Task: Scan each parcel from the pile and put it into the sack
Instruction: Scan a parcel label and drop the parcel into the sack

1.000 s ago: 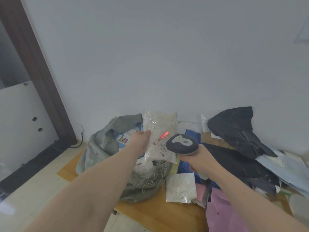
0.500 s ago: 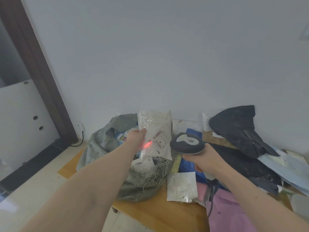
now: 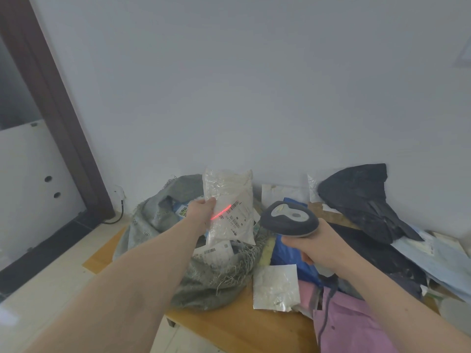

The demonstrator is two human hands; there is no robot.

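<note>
**packrat_88:** ok so what are the hands doing here?

**sortbot_fan:** left hand [image 3: 201, 210] is pinching a clear plastic parcel [image 3: 230, 208] by its left edge, holding it upright above the open mouth of the grey sack [image 3: 158, 220]. Right hand [image 3: 316, 247] is wrapped round the handle of a dark barcode scanner [image 3: 290, 220], whose head sits just right of the parcel.

**packrat_88:** is the beam on the label?

**sortbot_fan:** partly. There's a red scan line [image 3: 221, 214] running diagonally from near the left thumb up to the barcode on the parcel's white label [image 3: 238, 217].

**packrat_88:** and around that?

**sortbot_fan:** sack is slumped on a wooden surface [image 3: 229, 327] with frayed edges, and a few labelled parcels already sit inside. Just right of it lies a small silvery pouch [image 3: 276, 289], flat, next to a blue bag [image 3: 290, 256] and a pink bag [image 3: 349, 324]. Further right the pile goes on with a black bag [image 3: 362, 197] leaning on the white wall [image 3: 254, 85] and pale blue mailers [image 3: 438, 261]. Dark door frame [image 3: 51, 98] off to the left.
</note>
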